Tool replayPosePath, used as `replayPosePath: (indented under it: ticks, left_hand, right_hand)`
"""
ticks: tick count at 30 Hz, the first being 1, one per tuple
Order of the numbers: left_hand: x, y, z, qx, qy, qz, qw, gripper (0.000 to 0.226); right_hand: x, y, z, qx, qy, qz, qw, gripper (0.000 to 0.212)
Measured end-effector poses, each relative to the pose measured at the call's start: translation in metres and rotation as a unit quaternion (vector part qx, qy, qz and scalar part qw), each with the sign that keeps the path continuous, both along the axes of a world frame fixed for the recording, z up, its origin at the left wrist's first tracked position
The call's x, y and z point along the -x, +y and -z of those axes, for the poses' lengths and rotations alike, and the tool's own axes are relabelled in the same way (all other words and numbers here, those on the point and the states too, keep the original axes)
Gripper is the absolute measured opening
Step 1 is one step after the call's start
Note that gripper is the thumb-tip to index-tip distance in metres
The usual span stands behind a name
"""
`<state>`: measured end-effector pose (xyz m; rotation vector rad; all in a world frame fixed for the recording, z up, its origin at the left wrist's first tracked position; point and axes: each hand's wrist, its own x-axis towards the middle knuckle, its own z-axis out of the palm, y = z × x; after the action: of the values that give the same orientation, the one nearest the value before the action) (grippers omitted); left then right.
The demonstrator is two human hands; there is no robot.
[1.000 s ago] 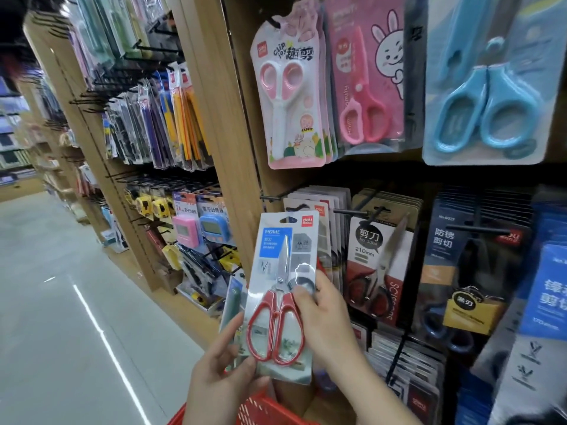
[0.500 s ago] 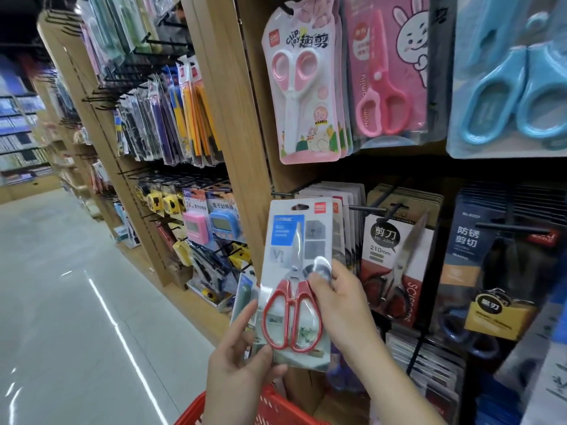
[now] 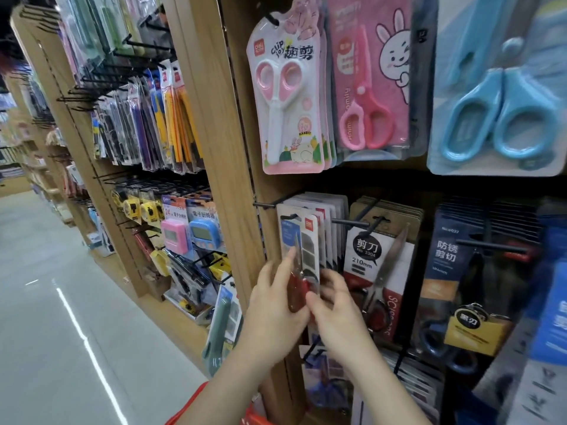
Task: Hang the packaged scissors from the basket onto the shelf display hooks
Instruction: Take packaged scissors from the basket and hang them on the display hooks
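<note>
I hold a pack of red-handled scissors point(image 3: 302, 256) on a grey and blue card, upright against the shelf. My left hand point(image 3: 273, 308) grips its lower left edge and my right hand point(image 3: 334, 314) pinches its lower right edge. The card's top hole sits at a black display hook point(image 3: 276, 201) that carries several matching grey packs point(image 3: 325, 219); whether the hole is over the hook I cannot tell. The red basket point(image 3: 196, 403) shows only as a rim at the bottom edge, below my left forearm.
Kraft-card scissors packs point(image 3: 379, 265) hang just right of my hands, dark blue packs point(image 3: 466, 271) further right. Pink point(image 3: 288, 96) and blue point(image 3: 497, 87) children's scissors hang on the row above. A wooden upright point(image 3: 221, 154) stands left of the hook; the aisle floor point(image 3: 46, 302) lies left.
Both hands have lifted the red-handled pack up and towards the shelf, turning it nearly edge-on to me, until its top reached the hook with the matching packs. My view moved closer to the shelf.
</note>
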<state>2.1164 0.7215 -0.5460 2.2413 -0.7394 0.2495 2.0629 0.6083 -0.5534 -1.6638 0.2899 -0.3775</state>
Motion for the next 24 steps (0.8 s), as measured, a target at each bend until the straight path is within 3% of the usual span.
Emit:
replayPosePath:
  ticks: [5,13,19,24]
  left_hand:
    - [-0.028,-0.034,0.003,-0.022,-0.029,-0.003,0.999,0.096]
    - [-0.067,-0.072,-0.013,-0.121,-0.009,-0.021,0.992,0.086]
    - [-0.051,-0.021,0.008,0.05,0.061,0.053,0.996,0.071]
    - [-0.014,0.057,0.059,0.048,0.154,-0.002,0.987,0.036]
  right_hand:
    - [0.009,-0.012,-0.004,-0.017,0.003,-0.018,1.0,0.061]
    - [0.011,-0.023,0.0,-0.073,0.001,-0.012,0.997,0.054]
    - [0.005,-0.024,0.01,-0.072,0.023,-0.002,0.997,0.042]
    - [0.003,0.0,0.015,-0.023,0.087,-0.077,0.993,0.023]
